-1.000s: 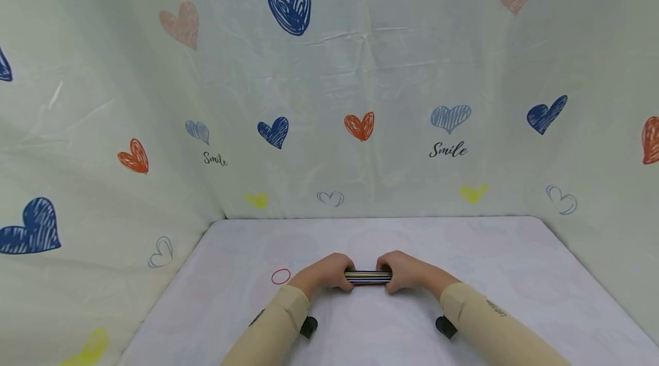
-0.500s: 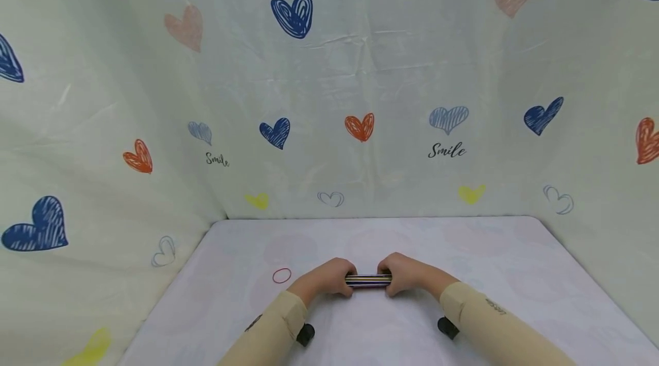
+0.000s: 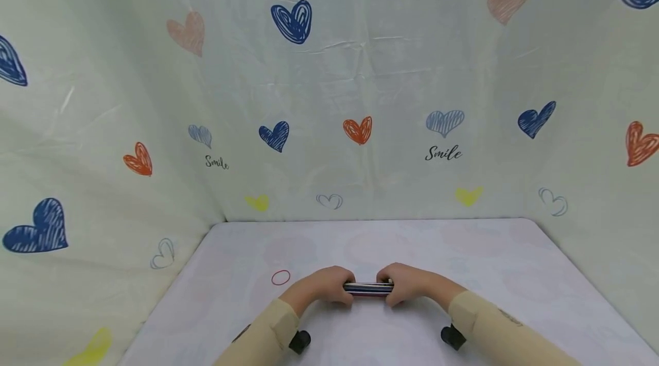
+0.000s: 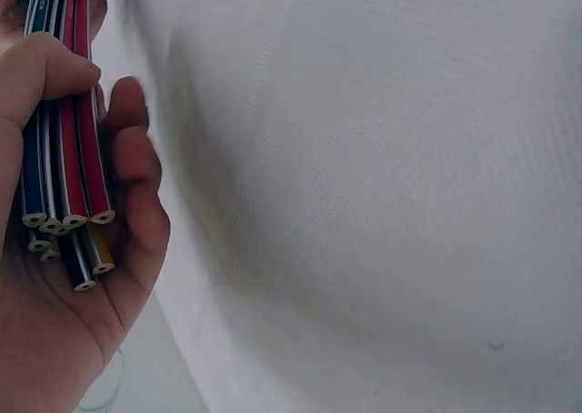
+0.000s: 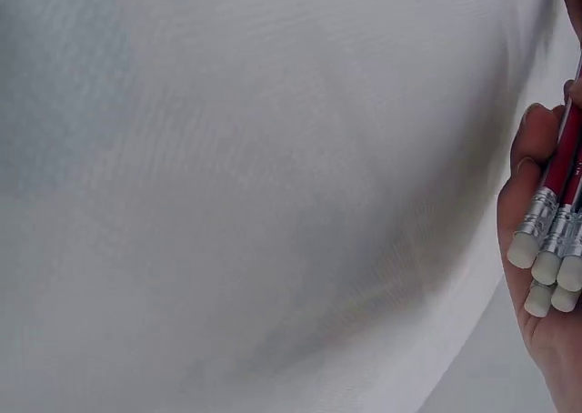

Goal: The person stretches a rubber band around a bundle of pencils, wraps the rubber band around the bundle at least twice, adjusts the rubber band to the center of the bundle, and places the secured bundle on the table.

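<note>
A bundle of pencils (image 3: 366,289) lies sideways between both hands, over the middle of the table. My left hand (image 3: 332,285) grips one end, thumb on the near side and fingers curled round the far side. Unsharpened tips of red, blue, black and yellow pencils (image 4: 86,167) show inside the left palm in the left wrist view. At the other end my right hand (image 3: 404,283) holds the bundle, where white erasers (image 5: 546,266) in silver ferrules poke out. Left of the hands, a thin red rubber band (image 3: 280,278) lies on the cloth in a loop.
A white cloth covers the table (image 3: 463,251). Behind it and to the left hangs a pale curtain (image 3: 319,80) printed with hearts. Black wrist-camera mounts (image 3: 300,342) show below the beige sleeves (image 3: 265,329).
Both hands have moved slightly nearer in the head view, with the pencil bundle between them. The bundle's visible colours have shifted from yellow and blue stripes to darker ones. The rubber band stays put.
</note>
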`<state>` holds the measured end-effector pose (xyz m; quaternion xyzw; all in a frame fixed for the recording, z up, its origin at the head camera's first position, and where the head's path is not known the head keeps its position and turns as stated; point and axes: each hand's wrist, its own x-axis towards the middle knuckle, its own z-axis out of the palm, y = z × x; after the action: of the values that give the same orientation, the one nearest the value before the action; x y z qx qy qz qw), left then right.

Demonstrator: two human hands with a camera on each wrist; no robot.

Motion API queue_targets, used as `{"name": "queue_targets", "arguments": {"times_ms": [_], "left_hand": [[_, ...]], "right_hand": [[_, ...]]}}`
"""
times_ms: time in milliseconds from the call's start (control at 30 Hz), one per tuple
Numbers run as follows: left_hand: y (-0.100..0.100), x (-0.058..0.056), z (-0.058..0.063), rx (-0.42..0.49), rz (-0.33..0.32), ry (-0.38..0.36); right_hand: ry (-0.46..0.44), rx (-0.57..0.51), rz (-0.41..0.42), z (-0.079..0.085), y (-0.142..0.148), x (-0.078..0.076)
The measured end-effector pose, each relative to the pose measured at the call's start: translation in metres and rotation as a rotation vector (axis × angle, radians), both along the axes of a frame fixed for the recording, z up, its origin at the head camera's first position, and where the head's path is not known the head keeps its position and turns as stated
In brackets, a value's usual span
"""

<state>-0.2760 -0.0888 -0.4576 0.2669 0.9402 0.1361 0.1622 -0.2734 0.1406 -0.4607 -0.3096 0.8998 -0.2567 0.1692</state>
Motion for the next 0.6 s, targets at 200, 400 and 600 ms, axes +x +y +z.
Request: {"name": "queue_targets", "arguments": {"times_ms": [200,400,600], "left_hand": [[-0.003,0.004,0.011,0.038,-0.015,0.01],[-0.002,0.009,0.025,0.076,0.004,-0.01],[-0.005,0.014,0.037,0.115,-0.005,0.015]], "right_hand": [[-0.092,-0.083,-0.041,0.01,0.003,0.008],[-0.115,-0.138,-0.043,0.022,0.005,0.015],[-0.145,-0.226,-0.049,0.036,0.012,0.021]]}}
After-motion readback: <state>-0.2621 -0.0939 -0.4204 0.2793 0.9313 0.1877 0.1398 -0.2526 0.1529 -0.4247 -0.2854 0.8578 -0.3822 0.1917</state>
